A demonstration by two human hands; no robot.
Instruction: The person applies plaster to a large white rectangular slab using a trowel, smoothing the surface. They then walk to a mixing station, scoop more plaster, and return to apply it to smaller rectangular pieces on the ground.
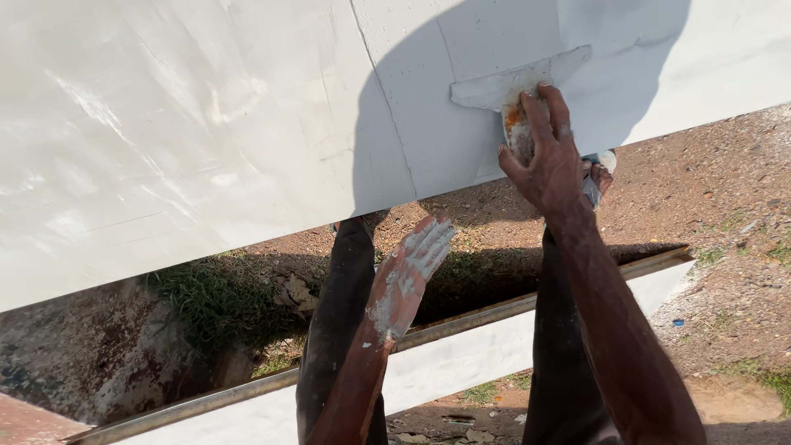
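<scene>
White panel (206, 124) over dirt | right hand (548, 161) grip clenched on putty knife (515, 86) | left hand (408, 276) released, plaster-smeared | metal rail (461, 321) below

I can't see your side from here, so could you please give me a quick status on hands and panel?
Right hand pressing putty knife on white panel. Left hand open, putty-smeared, holding nothing. Nothing blocking the blade.
</scene>
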